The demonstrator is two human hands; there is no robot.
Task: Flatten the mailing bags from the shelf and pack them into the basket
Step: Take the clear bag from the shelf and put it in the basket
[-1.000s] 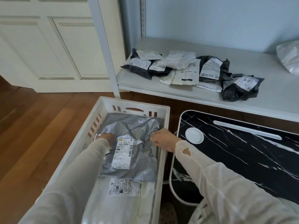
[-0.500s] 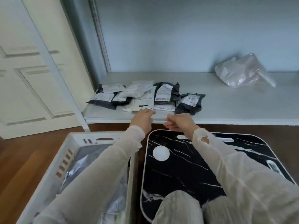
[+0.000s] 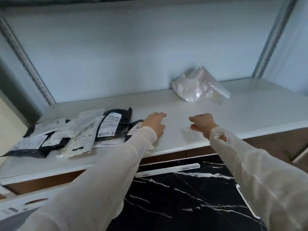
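I judge I'm reaching for the next bag: both hands, left hand (image 3: 154,124) and right hand (image 3: 202,124), hover empty and loosely open over the shelf (image 3: 183,104), mailing bags (image 3: 70,132) at centre left, clear bag (image 3: 198,87) beyond.

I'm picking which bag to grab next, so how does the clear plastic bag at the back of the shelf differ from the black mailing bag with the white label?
The clear plastic bag is see-through and puffed up; the black mailing bag is opaque and lies fairly flat. The clear bag sits alone near the wall; the black one lies in a pile beside the left hand. Only the black one shows a printed label. Both rest on the shelf.
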